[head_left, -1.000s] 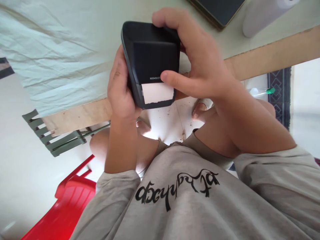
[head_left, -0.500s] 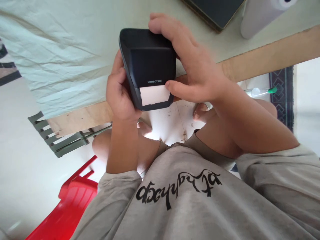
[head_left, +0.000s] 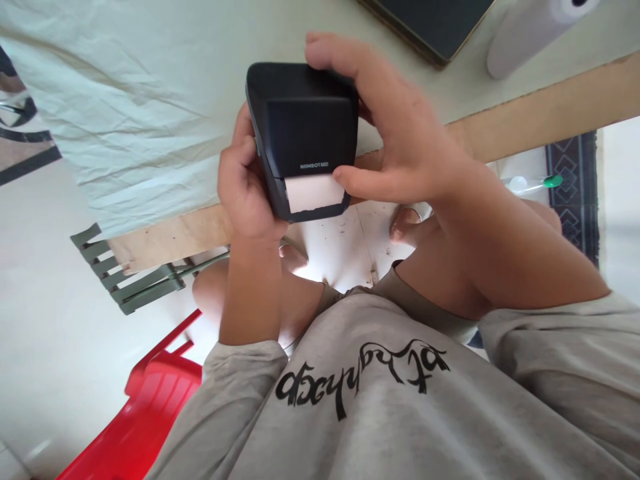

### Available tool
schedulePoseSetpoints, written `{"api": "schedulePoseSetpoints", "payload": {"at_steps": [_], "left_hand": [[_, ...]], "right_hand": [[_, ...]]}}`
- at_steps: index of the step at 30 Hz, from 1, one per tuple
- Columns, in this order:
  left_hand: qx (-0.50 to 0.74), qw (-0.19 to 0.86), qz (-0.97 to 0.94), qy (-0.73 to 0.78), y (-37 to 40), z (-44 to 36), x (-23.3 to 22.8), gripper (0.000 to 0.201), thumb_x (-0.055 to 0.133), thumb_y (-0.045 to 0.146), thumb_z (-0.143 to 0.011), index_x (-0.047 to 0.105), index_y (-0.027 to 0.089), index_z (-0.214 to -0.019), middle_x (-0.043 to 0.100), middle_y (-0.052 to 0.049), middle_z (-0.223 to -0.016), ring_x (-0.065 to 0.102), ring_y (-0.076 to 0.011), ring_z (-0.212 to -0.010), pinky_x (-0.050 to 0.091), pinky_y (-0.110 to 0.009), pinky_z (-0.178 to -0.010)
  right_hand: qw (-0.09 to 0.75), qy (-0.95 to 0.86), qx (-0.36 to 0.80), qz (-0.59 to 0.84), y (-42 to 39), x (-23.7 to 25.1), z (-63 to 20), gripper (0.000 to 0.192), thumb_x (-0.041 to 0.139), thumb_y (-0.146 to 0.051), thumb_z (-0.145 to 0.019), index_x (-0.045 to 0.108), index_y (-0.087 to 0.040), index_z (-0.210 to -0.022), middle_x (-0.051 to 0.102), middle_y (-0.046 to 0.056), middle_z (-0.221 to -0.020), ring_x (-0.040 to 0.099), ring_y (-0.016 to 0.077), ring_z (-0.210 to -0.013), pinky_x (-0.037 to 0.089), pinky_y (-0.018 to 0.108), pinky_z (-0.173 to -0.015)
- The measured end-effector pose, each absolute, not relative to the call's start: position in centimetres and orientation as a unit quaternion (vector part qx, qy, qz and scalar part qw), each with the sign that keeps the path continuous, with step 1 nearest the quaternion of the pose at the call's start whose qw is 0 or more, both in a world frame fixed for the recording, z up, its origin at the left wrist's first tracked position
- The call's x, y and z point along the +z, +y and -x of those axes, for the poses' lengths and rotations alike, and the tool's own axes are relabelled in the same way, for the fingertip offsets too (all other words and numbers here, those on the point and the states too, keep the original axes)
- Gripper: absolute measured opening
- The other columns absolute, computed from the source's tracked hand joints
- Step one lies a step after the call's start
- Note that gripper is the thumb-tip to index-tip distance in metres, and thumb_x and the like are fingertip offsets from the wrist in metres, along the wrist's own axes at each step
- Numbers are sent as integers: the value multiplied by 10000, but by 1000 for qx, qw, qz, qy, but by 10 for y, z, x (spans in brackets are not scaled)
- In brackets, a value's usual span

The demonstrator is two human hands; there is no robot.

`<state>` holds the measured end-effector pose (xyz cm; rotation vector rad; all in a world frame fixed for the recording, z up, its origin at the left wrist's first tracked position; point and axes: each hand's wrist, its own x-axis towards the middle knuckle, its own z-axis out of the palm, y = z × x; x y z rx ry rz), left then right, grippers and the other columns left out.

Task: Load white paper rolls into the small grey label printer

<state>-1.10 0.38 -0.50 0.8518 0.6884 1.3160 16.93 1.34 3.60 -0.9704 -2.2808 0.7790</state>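
Note:
A black label printer marked NIIMBOT is held up above the table's front edge. From its front slot hangs a strip of white label paper. My left hand is closed around the printer's left side and lower corner, its fingers partly hidden behind it. On the other side, my right hand grips the printer's right edge. Its thumb rests beside the slot at the paper's upper right corner, and a finger reaches over the top right corner. The remaining right fingers are mostly out of sight behind the printer.
A wrinkled pale green cloth covers the table, whose wooden edge runs below the hands. At the back right lie a dark flat object and a pale cylinder. A red plastic chair stands lower left.
The whole view has shifted slightly, so everything appears a little further right. Both hands keep the same hold on the label printer.

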Motion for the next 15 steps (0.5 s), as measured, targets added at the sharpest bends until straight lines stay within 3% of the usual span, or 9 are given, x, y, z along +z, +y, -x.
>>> {"api": "schedulePoseSetpoints", "payload": {"at_steps": [4,8,10,12,15], "left_hand": [[567,657,-387,312,1,7,0,236,475,441,-783,539,239,-887,624,-3,-972,464,-274,-1142,345,-399,-1036],[566,611,-402,380,0,5,-1,312,483,522,-770,553,286,-963,620,-8,-977,497,-282,-1088,390,-417,-956],[563,613,-417,365,3,6,-7,380,530,562,-721,548,292,-988,613,-22,-966,516,-290,-1033,410,-427,-891],[556,630,-430,331,6,9,-14,438,582,550,-685,540,291,-1036,603,-32,-946,524,-287,-989,419,-430,-843],[547,641,-433,320,7,12,-17,417,609,521,-676,547,300,-1024,608,-24,-956,518,-282,-991,418,-433,-847]], "right_hand": [[282,-868,206,354,13,45,-173,574,381,-475,-804,380,-126,-1260,396,67,-1302,350,102,-1304,320,198,-1126],[301,-853,95,416,10,50,-174,535,292,-533,-817,501,-160,-1137,510,23,-1075,474,81,-1068,395,187,-1007],[321,-811,99,479,9,52,-170,510,274,-543,-831,547,-191,-1080,536,2,-864,513,71,-926,415,195,-928],[371,-748,130,534,10,53,-163,469,280,-504,-850,591,-203,-1029,457,-2,-644,499,39,-721,431,189,-802],[412,-682,204,569,12,59,-155,434,229,-365,-883,599,-166,-993,443,-2,-627,473,6,-632,410,147,-669]]}}
